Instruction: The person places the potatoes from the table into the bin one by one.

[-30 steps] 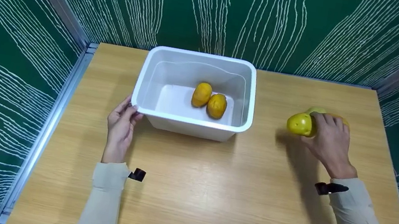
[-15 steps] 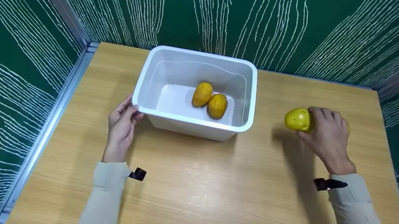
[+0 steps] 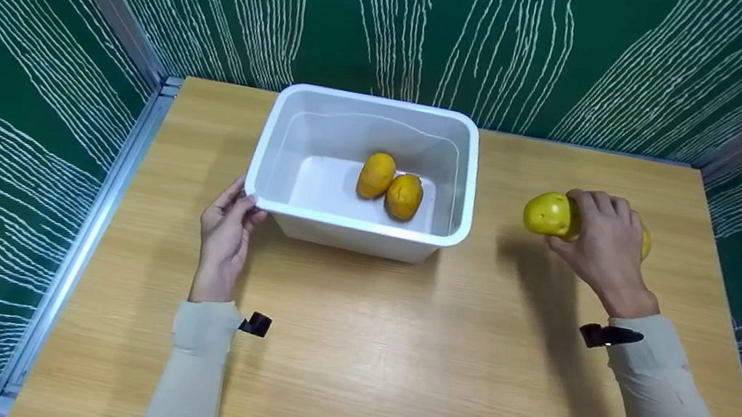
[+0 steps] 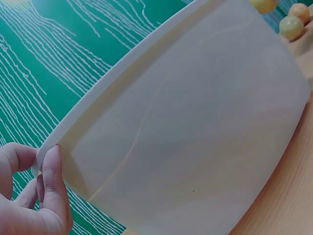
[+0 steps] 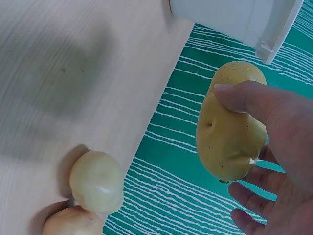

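In the head view, my left hand (image 3: 224,242) pinches the near left corner of a white plastic bin (image 3: 352,239); the left wrist view shows thumb and fingers on its rim. Two orange-yellow, potato-like lumps (image 3: 376,175) lie together on the bin's floor. To the right of the bin, my right hand (image 3: 604,247) holds a yellow potato (image 3: 548,214) above the table. The right wrist view shows small dimples in the potato's skin, with thumb and fingers round it. A pale yellow-green round item (image 5: 97,181) and an orange one (image 5: 73,223) sit on the table, mostly hidden by this hand in the head view.
The light wooden table (image 3: 392,359) ends at green walls (image 3: 441,35) with white wavy lines behind and at both sides. A metal frame edge (image 3: 98,212) runs along the left. Small black wrist cameras (image 3: 256,324) sit on both cuffs.
My right hand has moved slightly left and away from me with the potato, raising it a little. The left hand and the bin have stayed put.
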`<action>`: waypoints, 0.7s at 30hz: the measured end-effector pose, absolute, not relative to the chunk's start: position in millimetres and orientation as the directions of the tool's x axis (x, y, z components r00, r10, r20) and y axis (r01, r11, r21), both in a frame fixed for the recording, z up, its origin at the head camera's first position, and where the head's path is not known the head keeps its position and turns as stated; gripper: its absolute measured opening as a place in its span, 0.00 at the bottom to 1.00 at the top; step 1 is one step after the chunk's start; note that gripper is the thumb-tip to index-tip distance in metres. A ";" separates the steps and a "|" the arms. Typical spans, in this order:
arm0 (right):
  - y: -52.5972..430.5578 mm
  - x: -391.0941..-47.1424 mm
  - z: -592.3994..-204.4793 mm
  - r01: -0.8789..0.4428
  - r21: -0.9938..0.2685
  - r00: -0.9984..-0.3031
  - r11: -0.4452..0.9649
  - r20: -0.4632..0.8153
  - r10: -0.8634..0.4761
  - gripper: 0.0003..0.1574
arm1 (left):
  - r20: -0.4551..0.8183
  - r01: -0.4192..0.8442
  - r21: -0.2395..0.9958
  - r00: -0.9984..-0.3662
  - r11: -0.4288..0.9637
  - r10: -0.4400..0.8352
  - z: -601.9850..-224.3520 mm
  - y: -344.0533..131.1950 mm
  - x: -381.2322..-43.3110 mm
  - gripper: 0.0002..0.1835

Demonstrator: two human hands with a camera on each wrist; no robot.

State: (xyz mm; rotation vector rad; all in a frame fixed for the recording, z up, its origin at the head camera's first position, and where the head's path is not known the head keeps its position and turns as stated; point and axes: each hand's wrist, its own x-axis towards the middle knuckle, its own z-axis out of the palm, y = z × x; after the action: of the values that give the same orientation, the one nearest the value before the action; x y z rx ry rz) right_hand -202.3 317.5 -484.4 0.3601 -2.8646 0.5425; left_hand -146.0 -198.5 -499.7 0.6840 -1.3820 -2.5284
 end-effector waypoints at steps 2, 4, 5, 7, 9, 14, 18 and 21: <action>315.9 -203.1 -483.3 -0.283 -0.330 -0.946 0.901 0.248 -0.206 0.43 | -0.306 -0.061 0.831 -0.880 -0.553 -0.363 -500.4 -198.9 -145.9 0.29; 314.1 -204.0 -482.3 -0.289 -0.327 -0.945 0.900 0.250 -0.212 0.43 | -0.304 -0.059 0.830 -0.881 -0.554 -0.362 -500.7 -199.0 -145.5 0.29; 313.2 -204.5 -481.8 -0.291 -0.326 -0.944 0.899 0.251 -0.215 0.43 | -0.303 -0.057 0.830 -0.882 -0.555 -0.362 -500.9 -199.0 -145.4 0.29; 311.3 -205.5 -480.9 -0.297 -0.323 -0.942 0.899 0.254 -0.220 0.44 | -0.300 -0.053 0.830 -0.882 -0.555 -0.364 -501.4 -198.9 -145.4 0.29; 309.5 -206.3 -480.2 -0.304 -0.317 -0.939 0.898 0.260 -0.225 0.43 | -0.298 -0.051 0.830 -0.882 -0.556 -0.365 -501.5 -198.8 -145.1 0.28; 304.9 -208.0 -478.8 -0.340 -0.284 -0.917 0.896 0.312 -0.249 0.42 | -0.293 -0.050 0.830 -0.886 -0.555 -0.358 -502.1 -198.9 -144.9 0.28; 301.5 -209.4 -478.2 -0.358 -0.264 -0.905 0.896 0.335 -0.262 0.41 | -0.292 -0.048 0.830 -0.886 -0.555 -0.359 -502.1 -198.6 -144.8 0.28; 298.4 -210.8 -477.2 -0.357 -0.263 -0.906 0.896 0.329 -0.265 0.41 | -0.297 -0.053 0.831 -0.884 -0.554 -0.361 -502.3 -198.7 -144.9 0.28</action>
State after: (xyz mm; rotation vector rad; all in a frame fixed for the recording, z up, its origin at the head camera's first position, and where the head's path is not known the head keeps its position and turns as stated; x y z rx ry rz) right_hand -210.8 298.4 -477.2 0.4658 -2.7761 0.4632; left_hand -144.9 -198.7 -502.3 0.6637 -1.3778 -2.5348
